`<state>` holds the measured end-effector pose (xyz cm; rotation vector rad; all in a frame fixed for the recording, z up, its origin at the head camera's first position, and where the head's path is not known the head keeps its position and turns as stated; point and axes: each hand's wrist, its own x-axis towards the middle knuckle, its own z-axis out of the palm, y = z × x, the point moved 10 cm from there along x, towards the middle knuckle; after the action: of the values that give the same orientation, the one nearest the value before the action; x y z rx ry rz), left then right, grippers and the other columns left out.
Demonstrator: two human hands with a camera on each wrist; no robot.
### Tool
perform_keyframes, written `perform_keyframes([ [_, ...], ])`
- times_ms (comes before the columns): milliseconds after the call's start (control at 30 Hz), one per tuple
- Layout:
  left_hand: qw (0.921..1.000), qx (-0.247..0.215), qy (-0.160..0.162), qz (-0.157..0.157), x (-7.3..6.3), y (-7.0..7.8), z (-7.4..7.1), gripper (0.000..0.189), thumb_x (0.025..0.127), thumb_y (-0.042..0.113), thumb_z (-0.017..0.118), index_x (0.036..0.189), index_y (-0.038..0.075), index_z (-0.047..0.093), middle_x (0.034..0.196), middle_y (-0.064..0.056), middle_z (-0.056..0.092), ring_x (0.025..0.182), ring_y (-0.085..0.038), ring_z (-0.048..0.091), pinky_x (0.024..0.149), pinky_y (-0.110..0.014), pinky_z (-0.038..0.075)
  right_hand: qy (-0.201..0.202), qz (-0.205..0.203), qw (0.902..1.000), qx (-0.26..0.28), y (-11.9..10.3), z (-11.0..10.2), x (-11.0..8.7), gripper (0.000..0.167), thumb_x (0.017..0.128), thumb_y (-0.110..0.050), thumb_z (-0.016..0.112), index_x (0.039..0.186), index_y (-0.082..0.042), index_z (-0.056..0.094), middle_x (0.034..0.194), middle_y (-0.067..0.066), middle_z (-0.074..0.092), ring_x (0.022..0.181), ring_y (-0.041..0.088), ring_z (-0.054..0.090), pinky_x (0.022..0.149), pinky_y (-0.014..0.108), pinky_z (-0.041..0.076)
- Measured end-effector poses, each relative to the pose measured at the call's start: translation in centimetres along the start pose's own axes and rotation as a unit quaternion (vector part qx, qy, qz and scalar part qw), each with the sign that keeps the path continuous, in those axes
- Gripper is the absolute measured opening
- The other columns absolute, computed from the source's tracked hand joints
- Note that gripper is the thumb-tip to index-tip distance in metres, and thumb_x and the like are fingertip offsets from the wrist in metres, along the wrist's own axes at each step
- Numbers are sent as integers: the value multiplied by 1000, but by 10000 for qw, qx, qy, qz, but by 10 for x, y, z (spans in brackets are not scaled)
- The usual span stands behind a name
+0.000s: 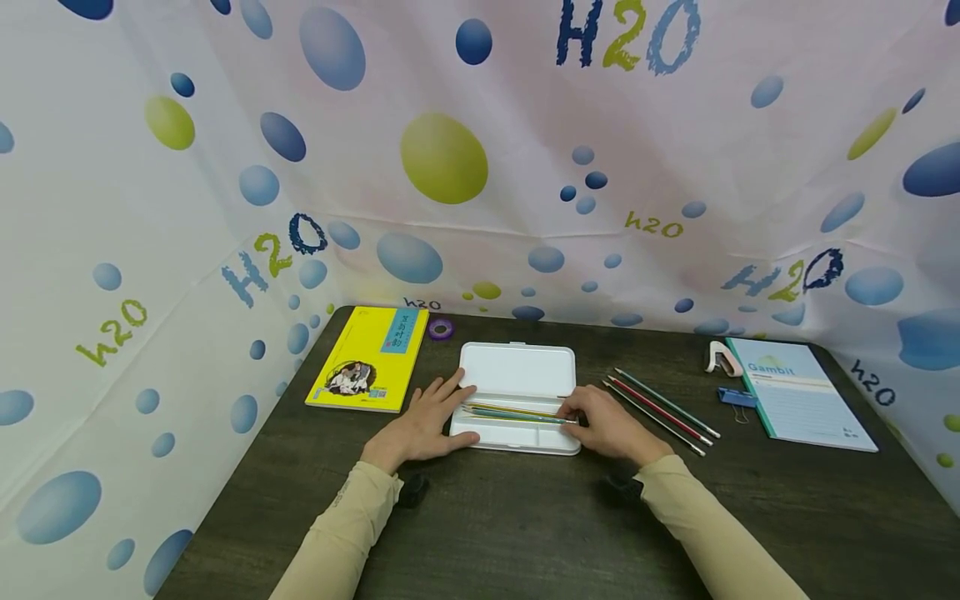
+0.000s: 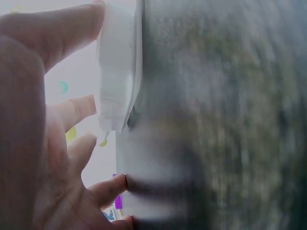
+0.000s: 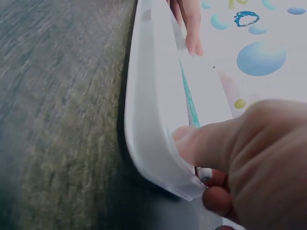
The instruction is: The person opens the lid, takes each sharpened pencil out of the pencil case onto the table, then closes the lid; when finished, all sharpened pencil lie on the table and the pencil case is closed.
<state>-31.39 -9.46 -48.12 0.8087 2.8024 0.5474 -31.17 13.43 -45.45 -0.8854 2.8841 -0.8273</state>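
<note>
On the dark table [image 1: 480,533], pencils [image 1: 517,414] are lying left-to-right inside the open white case [image 1: 517,371], the nearer right hand [image 1: 603,421] pinching their right ends while the left hand [image 1: 423,427] is splaying against the case's left edge.

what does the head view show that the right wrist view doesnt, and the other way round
Only the head view shows the yellow book, purple tape roll, stapler, blue binder clip and Gambit notebook.

Only the right wrist view clearly shows a pencil's pale end, by the curled fingertips of the right hand.

Both show that hand, the left hand, white case, teal pencil in it, dark table and dotted backdrop.
</note>
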Motion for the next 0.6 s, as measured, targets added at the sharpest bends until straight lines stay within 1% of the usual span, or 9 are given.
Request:
perform_keyframes([
  [233,10000,-9,28,25,0,0,1,83,92,65,54,159,24,28,167,-3,6,150,-41,11,115,-67,12,360,-172,9991,122,-1,-7,-9,12,87,-11,77,98,-15,76,94,-9,65,88,11,57,76,35,51],
  [333,10000,11,25,19,0,0,1,83,92,65,54,159,24,28,167,-3,6,150,-41,11,115,-67,11,548,-214,9980,234,2,-10,-15,12,87,-11,77,98,-17,76,94,-10,65,87,9,58,75,33,52],
  [500,10000,1,58,4,0,0,0,83,92,65,55,159,24,28,167,-3,5,150,-40,10,115,-67,11,970,-297,9937,472,7,-18,-25,13,85,-9,79,95,-17,77,91,-10,66,83,7,59,71,31,52],
  [600,10000,-1,63,4,0,0,1,83,92,65,55,159,24,28,167,-2,5,150,-40,10,115,-66,11,1148,-208,9912,632,13,-23,-35,13,85,-9,79,96,-17,78,91,-11,67,83,8,60,71,31,53],
])
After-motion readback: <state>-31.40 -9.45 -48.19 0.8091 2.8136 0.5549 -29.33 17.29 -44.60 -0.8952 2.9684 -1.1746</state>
